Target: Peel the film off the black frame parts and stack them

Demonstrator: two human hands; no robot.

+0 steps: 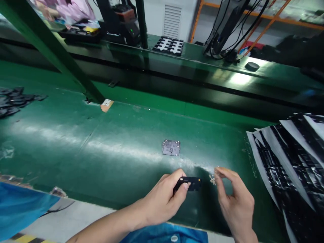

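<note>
My left hand is closed round a small flat black plastic part, holding it just over the green bench top. Its thumb lies across the part, near a few small pale and gold spots. To the right, my right hand has thumb and forefinger brought together in a pinch; whatever is between the tips is too small to make out. Tiny pale metallic pieces lie in a little pile beside those fingertips. Beyond my left hand, a grey rectangular plate with cut-outs rests flat on the bench.
Black parts on white sheets are stacked at the right. More black parts lie heaped at the far left. A green post slants down to the bench. Behind, a shelf holds a black-and-white tray; a person in pink sleeves sits beyond.
</note>
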